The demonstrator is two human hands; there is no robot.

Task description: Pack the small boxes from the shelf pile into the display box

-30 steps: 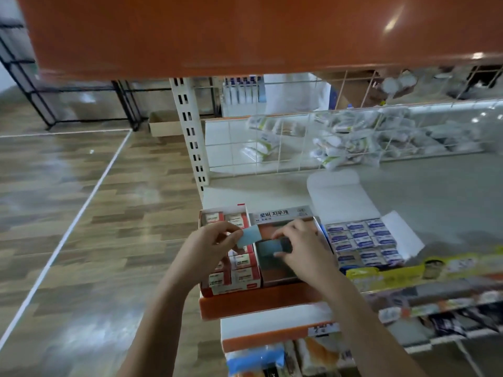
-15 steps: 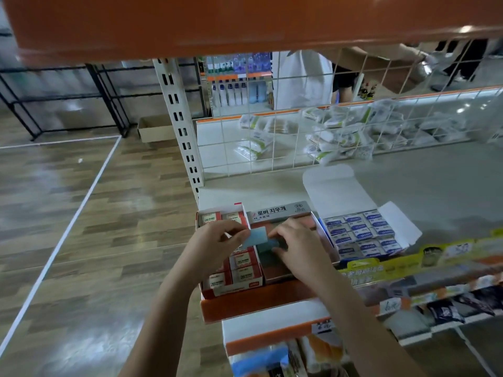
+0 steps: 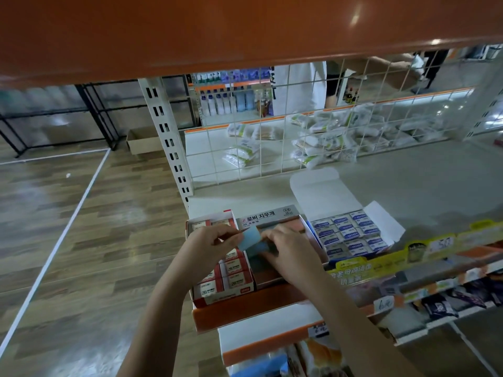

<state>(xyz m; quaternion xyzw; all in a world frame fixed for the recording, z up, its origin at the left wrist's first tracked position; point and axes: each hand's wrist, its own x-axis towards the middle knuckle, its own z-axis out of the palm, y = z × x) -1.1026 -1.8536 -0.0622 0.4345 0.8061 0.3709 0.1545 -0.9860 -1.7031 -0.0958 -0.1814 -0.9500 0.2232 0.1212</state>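
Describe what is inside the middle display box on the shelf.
The middle display box shows a dark, mostly bare floor. The right hand covers its centre; the left hand pinches a small blue box above it.

Head camera looks down, close over shelf (image 3: 245, 198).

Two bare forearms seen, entering from bottom edge. No sleeves visible up to frame edge. Left hand (image 3: 211, 247) bare: no glove, ring or watch seen; wrist bare too. Right hand (image 3: 292, 253) likewise bare: no glove, band or jewellery made out. Nails short, unpainted as far as can be told; detail softened by blur. Forearms slim, smooth, no marks or tattoos noted. Rest of body, clothing out of view.
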